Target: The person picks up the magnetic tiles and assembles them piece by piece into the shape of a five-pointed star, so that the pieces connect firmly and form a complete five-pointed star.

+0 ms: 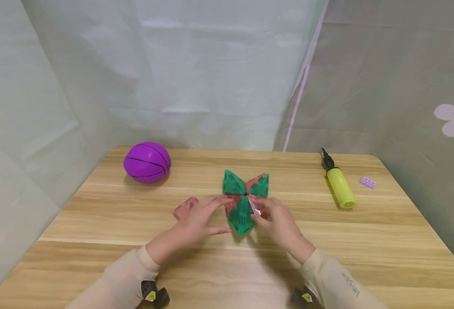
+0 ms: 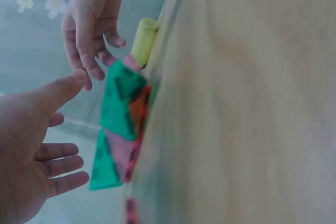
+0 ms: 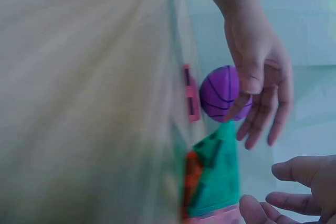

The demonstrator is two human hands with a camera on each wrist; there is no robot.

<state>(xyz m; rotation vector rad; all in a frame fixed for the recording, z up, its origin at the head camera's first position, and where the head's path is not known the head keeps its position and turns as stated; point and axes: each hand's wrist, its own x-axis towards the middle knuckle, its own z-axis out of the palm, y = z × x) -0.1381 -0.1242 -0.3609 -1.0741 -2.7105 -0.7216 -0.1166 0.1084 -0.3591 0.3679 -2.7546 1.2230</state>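
A star-like build of green and pink translucent magnetic tiles (image 1: 242,216) stands on the table between the two hands. My left hand (image 1: 201,216) is at its left side, thumb spread wide from the fingers, with nothing held; in the left wrist view those fingers stop short of the green tiles (image 2: 116,103). On the other side, my right hand (image 1: 278,223) has its loosely bent fingertips right at the pink and green tiles there. Seen from the right wrist, its thumb and fingers (image 3: 283,198) stay apart beside a green tile (image 3: 218,177). A loose pink tile (image 1: 184,208) lies partly behind my left hand.
A purple ball (image 1: 147,162) with black lines sits at the back left of the wooden table (image 1: 134,240). Toward the right lie a yellow hand pump (image 1: 341,187) with a black nozzle and a small lilac toy brick (image 1: 367,183). Pale cloth (image 1: 211,77) hangs behind the table.
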